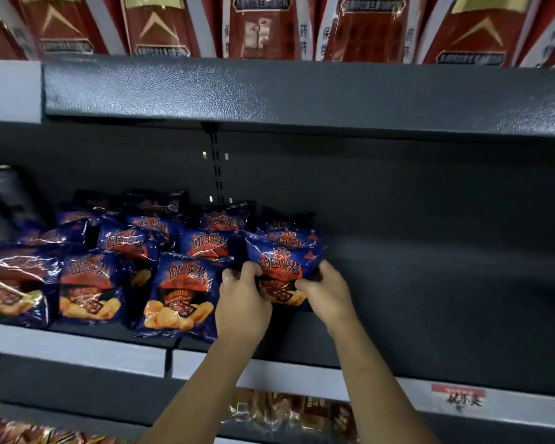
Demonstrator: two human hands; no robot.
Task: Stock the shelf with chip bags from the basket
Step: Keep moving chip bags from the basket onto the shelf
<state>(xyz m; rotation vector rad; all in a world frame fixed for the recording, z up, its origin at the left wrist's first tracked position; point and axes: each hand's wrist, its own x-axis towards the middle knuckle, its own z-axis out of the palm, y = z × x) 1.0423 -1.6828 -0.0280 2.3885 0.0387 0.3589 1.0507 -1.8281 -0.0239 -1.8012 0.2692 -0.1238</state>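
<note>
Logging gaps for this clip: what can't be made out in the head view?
Basket: outside the head view's frame.
Held chip bag: lower half covered by the left hand and right hand, head view.
Red shelf label, head view: print blurred.
Rear chip bags: dark, overlapped by front rows.
</note>
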